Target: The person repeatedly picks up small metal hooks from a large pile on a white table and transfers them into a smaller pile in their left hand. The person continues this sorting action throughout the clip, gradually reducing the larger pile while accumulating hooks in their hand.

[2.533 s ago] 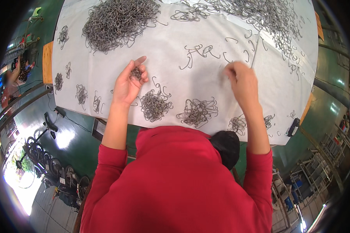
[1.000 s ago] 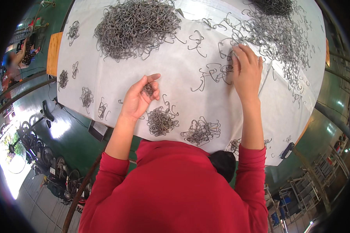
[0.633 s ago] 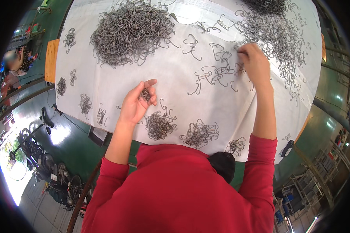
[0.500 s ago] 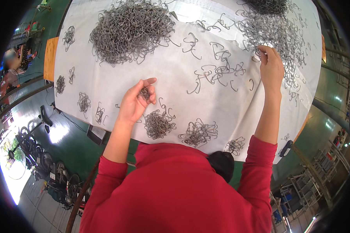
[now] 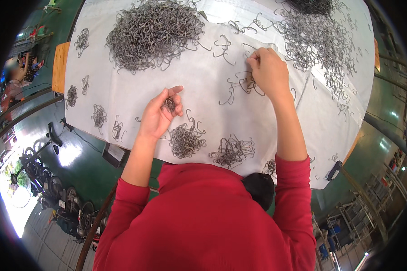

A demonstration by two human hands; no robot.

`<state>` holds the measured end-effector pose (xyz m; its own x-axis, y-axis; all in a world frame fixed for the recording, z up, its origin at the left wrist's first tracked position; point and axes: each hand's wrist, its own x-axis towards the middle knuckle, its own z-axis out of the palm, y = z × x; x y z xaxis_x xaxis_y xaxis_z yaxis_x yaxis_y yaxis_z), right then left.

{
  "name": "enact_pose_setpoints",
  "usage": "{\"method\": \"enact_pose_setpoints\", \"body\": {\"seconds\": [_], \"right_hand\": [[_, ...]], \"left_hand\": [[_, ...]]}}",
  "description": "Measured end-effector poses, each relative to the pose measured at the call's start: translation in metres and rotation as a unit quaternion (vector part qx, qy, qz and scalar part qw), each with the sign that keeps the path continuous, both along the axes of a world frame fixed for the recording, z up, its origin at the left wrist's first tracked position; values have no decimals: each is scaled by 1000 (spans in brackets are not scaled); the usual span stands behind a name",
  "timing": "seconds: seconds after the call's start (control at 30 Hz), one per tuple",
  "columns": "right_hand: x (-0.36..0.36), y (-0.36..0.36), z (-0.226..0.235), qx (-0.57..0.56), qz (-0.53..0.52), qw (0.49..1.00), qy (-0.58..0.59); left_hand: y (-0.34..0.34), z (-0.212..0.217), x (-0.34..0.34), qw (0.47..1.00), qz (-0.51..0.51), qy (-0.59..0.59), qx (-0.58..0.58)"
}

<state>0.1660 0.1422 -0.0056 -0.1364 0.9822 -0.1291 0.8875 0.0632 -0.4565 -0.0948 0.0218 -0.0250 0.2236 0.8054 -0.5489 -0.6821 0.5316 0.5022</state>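
Green floor (image 5: pixel 83 169) surrounds a worktop (image 5: pixel 60 67) covered with a white sheet (image 5: pixel 203 81). Wire clusters (image 5: pixel 98 116) dot its left side, and a big heap (image 5: pixel 156 36) fills the upper left-centre of the frame. Near centre, the left hand (image 5: pixel 160 113) curls its fingers round a bunch of hooks (image 5: pixel 169 104); if that grip slackened, some could drop onto the near pile (image 5: pixel 185 141) just below and the two lots would mix. Another pile (image 5: pixel 233 151), lower centre, lies close to the worktop's near edge, where a brush of cloth might push pieces off. Right of centre, the right hand (image 5: pixel 269 70) bends over scattered hooks (image 5: pixel 247 83), fingertips drawn together; whether they pinch anything, I cannot tell. Curved ends seem apt to catch, so lifting one could drag its neighbours. Beside the right sleeve (image 5: pixel 294 178), a small pile (image 5: pixel 270 167) might snag on the fabric.

For containers: a dark box (image 5: pixel 115 153) shows below the worktop at lower left, contents unreadable; the left hand cups its bunch; whether the darker mass (image 5: pixel 312 5) at upper right sits in a vessel is unclear.
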Motion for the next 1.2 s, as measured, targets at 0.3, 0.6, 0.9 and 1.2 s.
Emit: {"method": "enact_pose_setpoints", "body": {"seconds": [0.3,0.6,0.9,1.2], "right_hand": [[41,-110,38,-334,174,902,213],[-15,-37,12,-1,41,996,77],[-53,-37,11,-24,102,992,64],[-6,4,12,24,15,994,107]], "left_hand": [[-1,-3,-2,1000,-2,-5,-5],[0,2,1,1000,-3,9,-22],[10,25,35,996,-19,25,-87],[17,11,39,995,-24,-7,-92]]}}
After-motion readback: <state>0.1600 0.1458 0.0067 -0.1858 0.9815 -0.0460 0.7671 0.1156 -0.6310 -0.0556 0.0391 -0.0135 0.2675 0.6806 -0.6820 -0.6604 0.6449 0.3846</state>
